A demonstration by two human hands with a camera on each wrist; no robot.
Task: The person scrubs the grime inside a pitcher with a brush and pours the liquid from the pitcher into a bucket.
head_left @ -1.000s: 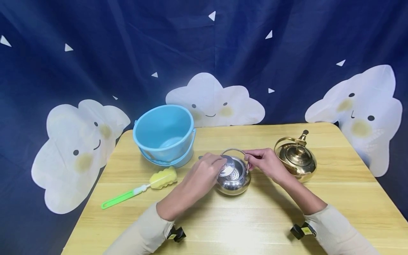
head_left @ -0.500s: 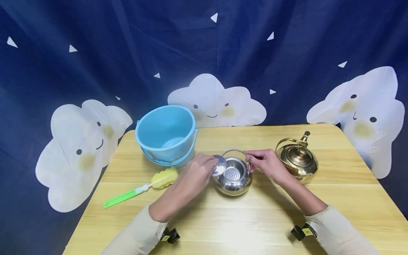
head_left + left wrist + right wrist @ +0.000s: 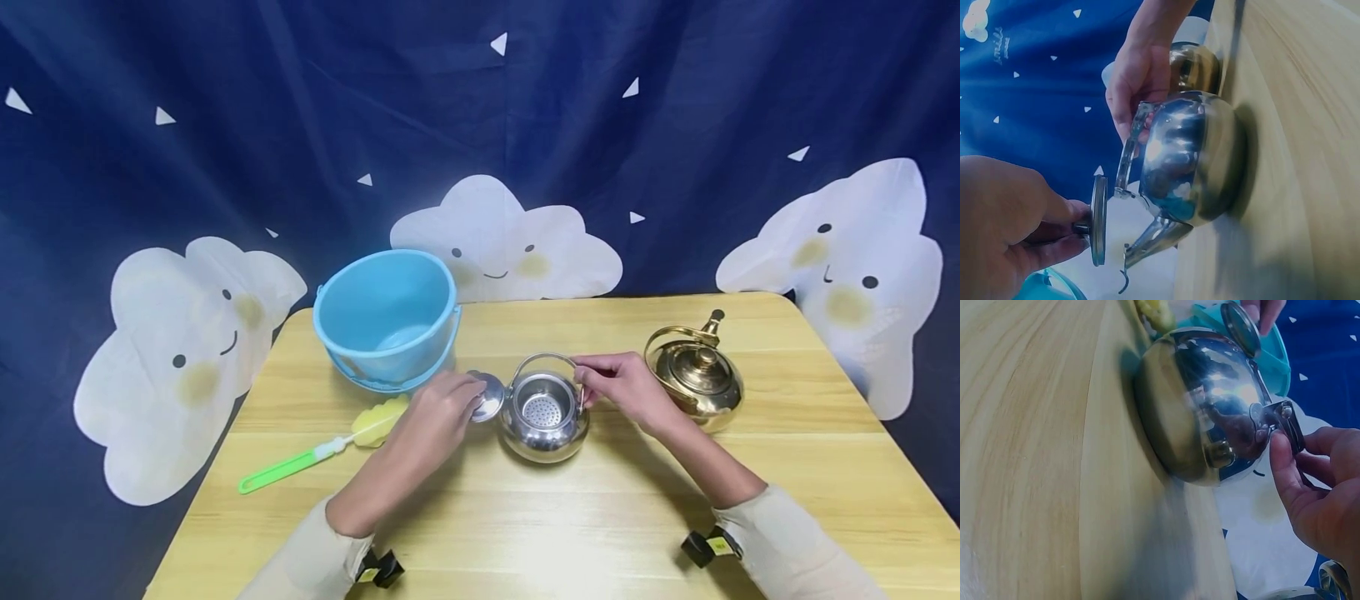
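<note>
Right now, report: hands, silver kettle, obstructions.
Left hand pinches lid; right hand grips handle. Silver kettle on table, uncovered. Possible obstruction: handle arching above opening.

Head view: your L hand (image 3: 423,429) hides pts of the lid (image 3: 492,402) & the brush's sponge (image 3: 373,423); the lid blocks most of the silver teapot's (image 3: 545,437) spout (image 3: 1159,240). Your R hand (image 3: 624,387) covers pt of the teapot's handle (image 3: 542,356). L wrist cam: gold kettle (image 3: 712,392) mostly behind teapot & R hand; bucket (image 3: 397,367) cut off at btm. R wrist cam: kettle cut off at btm. Yellow wrist tags (image 3: 721,546) too small to read.
</note>
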